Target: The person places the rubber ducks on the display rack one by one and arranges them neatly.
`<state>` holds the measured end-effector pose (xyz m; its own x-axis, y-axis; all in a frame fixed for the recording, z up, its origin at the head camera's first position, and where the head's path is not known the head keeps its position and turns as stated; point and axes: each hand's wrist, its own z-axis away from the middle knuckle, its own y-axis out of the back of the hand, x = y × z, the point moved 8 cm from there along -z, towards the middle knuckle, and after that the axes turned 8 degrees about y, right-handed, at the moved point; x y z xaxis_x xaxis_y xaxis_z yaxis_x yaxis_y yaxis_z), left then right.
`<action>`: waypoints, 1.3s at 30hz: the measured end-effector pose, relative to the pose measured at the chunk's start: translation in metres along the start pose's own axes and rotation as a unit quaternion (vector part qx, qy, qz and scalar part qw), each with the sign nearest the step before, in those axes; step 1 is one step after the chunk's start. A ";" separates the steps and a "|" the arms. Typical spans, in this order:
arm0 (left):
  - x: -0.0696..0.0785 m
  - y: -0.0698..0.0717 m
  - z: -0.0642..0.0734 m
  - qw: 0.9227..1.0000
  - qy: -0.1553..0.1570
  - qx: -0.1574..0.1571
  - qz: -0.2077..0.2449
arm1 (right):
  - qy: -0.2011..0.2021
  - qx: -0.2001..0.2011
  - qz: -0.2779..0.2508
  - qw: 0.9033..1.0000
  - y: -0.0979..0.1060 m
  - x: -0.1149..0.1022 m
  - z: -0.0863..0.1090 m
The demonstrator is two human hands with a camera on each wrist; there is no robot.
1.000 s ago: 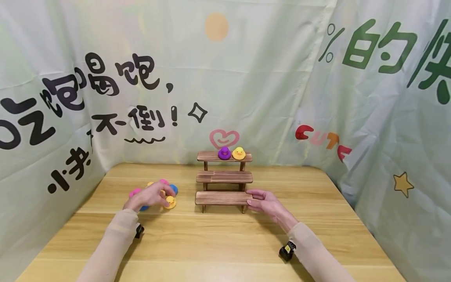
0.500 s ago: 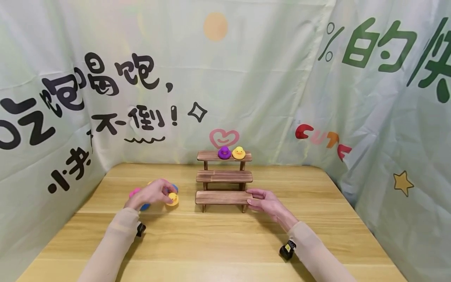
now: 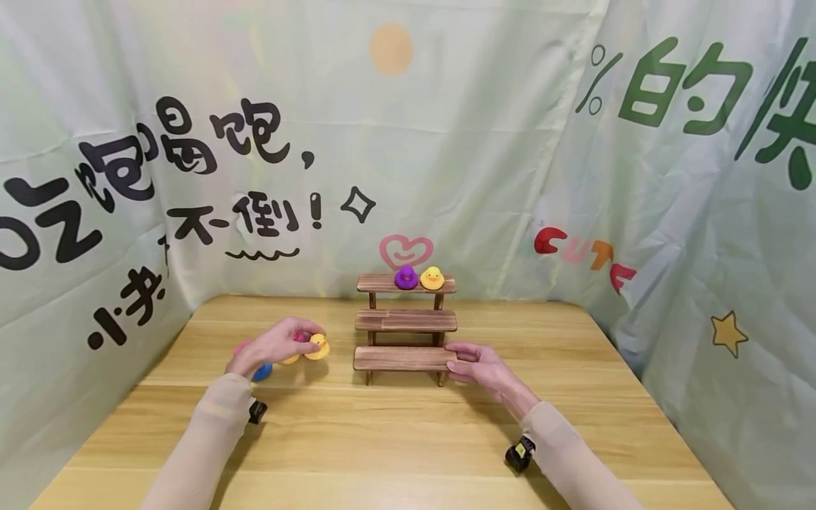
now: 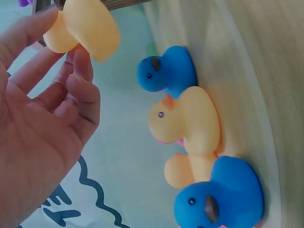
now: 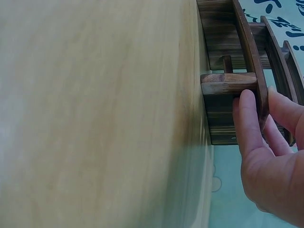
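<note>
A yellow rubber duck (image 3: 318, 347) is pinched between the thumb and fingers of my left hand (image 3: 279, 343), raised off the table; the left wrist view shows the duck (image 4: 95, 28) from below. Beneath and beside that hand sit more rubber ducks, among them a blue duck (image 4: 232, 192), another blue duck (image 4: 178, 71) and a yellow duck (image 4: 202, 121). My right hand (image 3: 486, 370) grips the right end of the lowest step of a three-step wooden display stand (image 3: 401, 358), its thumb and fingers on either side of the board (image 5: 251, 57).
On the stand's top step, a purple duck (image 3: 406, 278) and a yellow duck (image 3: 432, 278) sit side by side. The stand is on a wooden table (image 3: 382, 439). Printed cloth (image 3: 472, 177) hangs behind and along both sides.
My left hand has picked up the yellow duck and lifted it slightly up and to the right, away from the other ducks. My right hand stays on the stand.
</note>
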<state>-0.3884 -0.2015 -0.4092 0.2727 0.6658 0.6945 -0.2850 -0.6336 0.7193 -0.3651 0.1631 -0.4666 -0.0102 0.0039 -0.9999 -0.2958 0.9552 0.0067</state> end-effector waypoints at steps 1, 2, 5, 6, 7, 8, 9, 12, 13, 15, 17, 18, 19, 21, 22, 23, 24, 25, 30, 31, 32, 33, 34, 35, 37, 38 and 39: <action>0.001 0.000 0.000 1.000 -0.001 0.005 -0.008 | 0.000 0.000 0.000 1.000 0.000 0.001 0.000; 0.002 0.000 0.000 1.000 0.000 0.009 -0.013 | 0.000 0.000 0.000 1.000 0.000 0.001 0.000; 0.006 -0.001 -0.001 1.000 -0.006 0.010 -0.011 | -0.001 0.000 0.000 1.000 0.000 0.001 0.001; 0.006 -0.003 -0.002 1.000 -0.007 0.004 0.003 | 0.000 0.000 0.000 1.000 0.000 0.001 0.001; 0.007 -0.004 -0.002 1.000 -0.007 -0.003 0.021 | 0.000 0.000 0.000 1.000 0.000 0.001 0.001; 0.007 -0.005 -0.003 0.999 -0.006 -0.010 0.040 | -0.001 0.000 -0.001 1.000 0.000 0.001 0.001; 0.007 -0.006 -0.003 0.998 -0.001 -0.016 0.058 | 0.000 0.000 -0.001 1.000 0.000 0.001 0.001; 0.005 -0.008 -0.004 0.994 0.011 -0.027 0.110 | 0.000 -0.001 0.000 1.000 0.000 0.001 0.000; 0.005 -0.008 -0.004 0.993 0.013 -0.025 0.118 | -0.001 -0.001 0.000 1.000 0.000 0.002 0.000; 0.006 -0.007 -0.005 0.991 0.012 -0.020 0.128 | -0.002 -0.001 0.001 1.000 -0.001 0.002 0.000; 0.007 -0.006 -0.005 0.991 0.009 -0.015 0.134 | -0.002 -0.001 0.001 1.000 -0.001 0.002 0.000; 0.008 -0.005 -0.005 0.991 0.006 -0.013 0.136 | -0.002 -0.001 0.001 1.000 -0.001 0.002 0.000; 0.008 -0.005 -0.005 0.990 0.005 -0.012 0.140 | -0.002 0.000 0.001 1.000 -0.001 0.002 -0.001; 0.010 -0.003 -0.005 0.990 0.003 -0.010 0.142 | -0.002 0.001 0.000 1.000 -0.001 0.002 -0.001; 0.010 -0.003 -0.005 0.990 0.003 -0.011 0.144 | -0.002 0.001 0.001 1.000 -0.001 0.002 -0.001; 0.011 -0.003 -0.005 0.989 0.002 -0.011 0.147 | -0.003 0.001 0.001 1.000 -0.001 0.002 -0.002; 0.012 -0.002 -0.005 0.989 0.002 -0.011 0.148 | -0.003 0.001 0.002 1.000 -0.001 0.002 -0.002; 0.012 -0.001 -0.006 0.989 0.002 -0.009 0.150 | -0.003 0.001 0.002 1.000 -0.001 0.002 -0.002; 0.017 0.006 -0.006 0.994 -0.008 0.031 0.103 | -0.002 0.001 0.001 1.000 -0.001 0.001 -0.002; 0.018 0.007 -0.007 0.995 -0.012 0.039 0.094 | -0.001 0.002 0.001 1.000 -0.001 0.001 -0.002; 0.020 0.009 -0.007 0.995 -0.015 0.050 0.086 | -0.001 0.003 0.001 1.000 0.000 0.001 -0.002; 0.021 0.009 -0.008 0.995 -0.016 0.054 0.088 | -0.001 0.004 0.001 1.000 0.000 0.001 -0.002; 0.021 0.010 -0.008 0.994 -0.020 0.057 0.092 | -0.001 0.003 0.001 1.000 0.000 0.001 -0.002; 0.022 0.010 -0.009 0.993 -0.024 0.061 0.095 | -0.001 0.003 0.002 1.000 0.000 0.002 -0.002; 0.022 0.011 -0.011 0.992 -0.028 0.074 0.098 | -0.001 0.002 0.003 1.000 0.001 0.002 -0.001; 0.023 0.011 -0.012 0.992 -0.031 0.081 0.097 | -0.002 0.002 0.003 1.000 0.001 0.002 -0.001; 0.023 0.012 -0.013 0.991 -0.032 0.086 0.099 | -0.001 0.001 0.003 1.000 0.001 0.002 -0.001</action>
<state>-0.3969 -0.1884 -0.3849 0.2873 0.4991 0.8175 -0.1794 -0.8104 0.5577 -0.3663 0.1642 -0.4688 -0.0106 0.0103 -0.9999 -0.2941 0.9557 0.0130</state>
